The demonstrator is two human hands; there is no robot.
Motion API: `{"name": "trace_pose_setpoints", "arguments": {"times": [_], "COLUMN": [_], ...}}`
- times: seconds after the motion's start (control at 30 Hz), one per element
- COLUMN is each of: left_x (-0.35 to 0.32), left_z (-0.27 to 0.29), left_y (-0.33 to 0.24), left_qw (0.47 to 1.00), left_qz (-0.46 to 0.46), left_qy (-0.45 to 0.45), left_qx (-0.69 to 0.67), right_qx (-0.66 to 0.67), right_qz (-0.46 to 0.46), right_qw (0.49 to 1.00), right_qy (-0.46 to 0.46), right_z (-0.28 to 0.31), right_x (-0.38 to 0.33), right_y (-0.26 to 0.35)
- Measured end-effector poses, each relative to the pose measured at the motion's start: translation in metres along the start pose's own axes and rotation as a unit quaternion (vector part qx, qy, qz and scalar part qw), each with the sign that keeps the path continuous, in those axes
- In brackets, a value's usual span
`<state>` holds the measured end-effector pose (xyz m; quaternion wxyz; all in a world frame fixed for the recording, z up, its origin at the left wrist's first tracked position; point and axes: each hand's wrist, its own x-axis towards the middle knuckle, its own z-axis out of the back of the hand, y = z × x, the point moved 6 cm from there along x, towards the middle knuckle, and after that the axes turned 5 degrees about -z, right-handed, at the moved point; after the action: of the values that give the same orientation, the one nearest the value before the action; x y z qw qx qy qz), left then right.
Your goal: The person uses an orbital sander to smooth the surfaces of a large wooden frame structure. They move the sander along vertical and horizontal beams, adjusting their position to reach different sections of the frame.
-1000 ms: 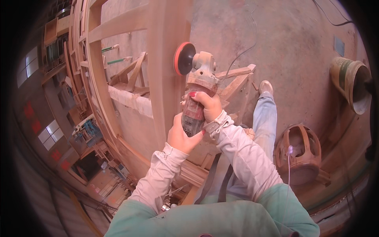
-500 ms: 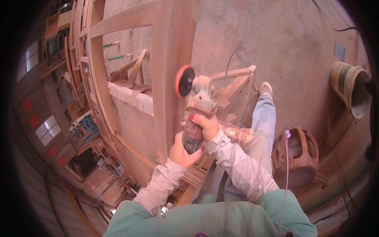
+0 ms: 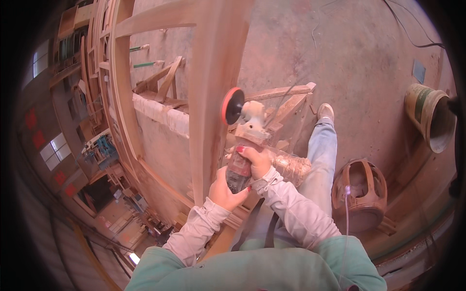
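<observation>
Both hands grip 1 angle grinder [image 3: 245,145], a dusty pale-bodied tool with a dark red handle and a round sanding disc [image 3: 232,105] rimmed in orange-red. The right hand [image 3: 255,160] wraps around the upper handle, fingers curled tight over it. The left hand [image 3: 225,191] cups the butt of the handle from below, thumb and fingers pressed against it. The disc sits edge-on against the right face of a tall wooden post [image 3: 213,92], smooth, reddish-brown and streaked with fine dust.

The post belongs to a large curved timber frame [image 3: 121,87] of bent rails and cross-members that fills the left half of the view. A small trestle of raw wooden slats [image 3: 286,104] stands just behind the grinder. The person's sleeves are pale and powdery; 1 leg in light blue jeans [image 3: 323,155] ends in a white shoe [image 3: 325,111] on the floor.

The floor [image 3: 349,58] is bare concrete coated in reddish sawdust. A carved rounded wooden stool [image 3: 360,191] sits near the right leg, and a cylindrical bucket [image 3: 429,121] lies on its side toward the floor's right edge. A black cable [image 3: 407,34] trails across the upper right corner. Windows [image 3: 53,150] show at far left.
</observation>
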<state>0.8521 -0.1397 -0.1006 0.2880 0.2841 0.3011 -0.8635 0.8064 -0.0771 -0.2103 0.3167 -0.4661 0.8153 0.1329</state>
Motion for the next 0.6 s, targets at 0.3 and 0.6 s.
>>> {"name": "trace_pose_setpoints", "arguments": {"times": [0.3,0.6], "left_x": [-0.026,-0.138], "left_z": [-0.007,0.013], "left_y": [-0.017,0.065], "left_qw": [0.994,0.990], "left_qz": [-0.073,-0.064], "left_qy": [0.001,-0.046], "left_qx": [-0.078,-0.115], "right_qx": [-0.043,-0.106], "right_qz": [0.077,0.048], "right_qw": [0.996,0.993], "right_qy": [-0.031,0.007], "right_z": [-0.019,-0.038], "right_x": [-0.062,-0.107], "right_y": [0.030,-0.095]}}
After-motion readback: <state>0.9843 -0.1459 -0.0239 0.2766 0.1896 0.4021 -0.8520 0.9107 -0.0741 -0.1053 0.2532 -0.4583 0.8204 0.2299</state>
